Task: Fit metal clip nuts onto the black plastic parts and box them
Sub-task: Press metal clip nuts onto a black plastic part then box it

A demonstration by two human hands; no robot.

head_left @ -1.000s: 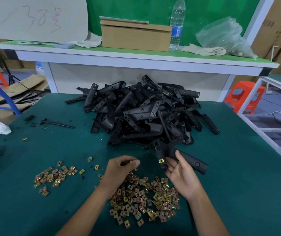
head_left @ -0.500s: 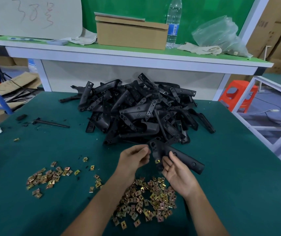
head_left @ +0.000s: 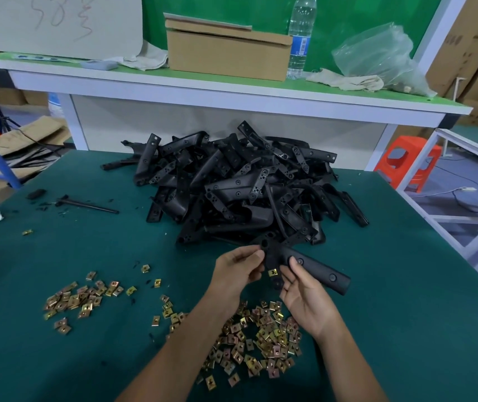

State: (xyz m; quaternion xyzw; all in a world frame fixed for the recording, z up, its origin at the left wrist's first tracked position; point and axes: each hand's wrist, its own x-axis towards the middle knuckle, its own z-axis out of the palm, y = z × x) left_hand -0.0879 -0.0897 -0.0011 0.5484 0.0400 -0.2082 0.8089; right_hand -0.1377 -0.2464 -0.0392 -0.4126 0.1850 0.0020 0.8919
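Your right hand [head_left: 304, 291] has the black plastic part [head_left: 317, 269] in a loose grip: the fingers are curled under it and the thumb lies across its top. The long, rounded body runs out past that hand to the right and down, clear of the table [head_left: 406, 314].

The part's flat, lobed end points left, towards your left hand [head_left: 236, 271]. That hand's fingers are bent, and its thumb and forefinger tips are closed against the edge of the lobed end. Whether they also pinch a loose nut there is hard to make out, because the fingertips hide the spot.

One brass-coloured clip nut [head_left: 272, 273] sits on the lower tab of the part. It is between your two hands and just beside the right fingertips.

The main pile of clip nuts [head_left: 258, 343] lies on the table directly under your wrists. A smaller scatter of nuts [head_left: 81, 300] is well off to your left. The heap of black parts [head_left: 240, 187] is just beyond the held part, nearly touching it. A cardboard box [head_left: 226, 53] stands on the raised shelf behind.
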